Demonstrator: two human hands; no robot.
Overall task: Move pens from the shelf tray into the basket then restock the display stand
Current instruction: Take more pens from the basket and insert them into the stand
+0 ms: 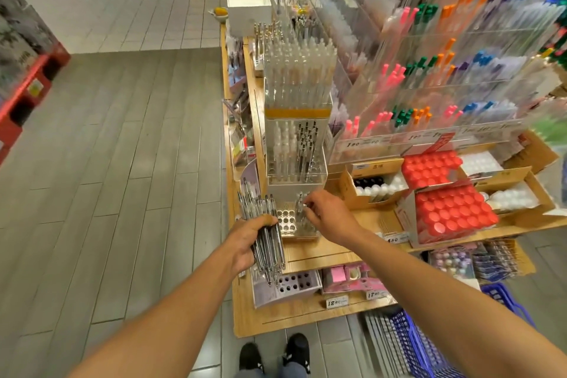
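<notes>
Restocking under way at the pen display stand!

Two hands are working: the left hand grips a bundle of clear pens, too many and too overlapped to count, while the right hand pinches one pen over the stand's holed tray. The blue basket is cut off at the bottom edge.

Two hands out front: the left hand on a bundle of pens, too many and too blurred to count. Two red-capped boxes on the shelf, one blue basket, two black shoes.
</notes>
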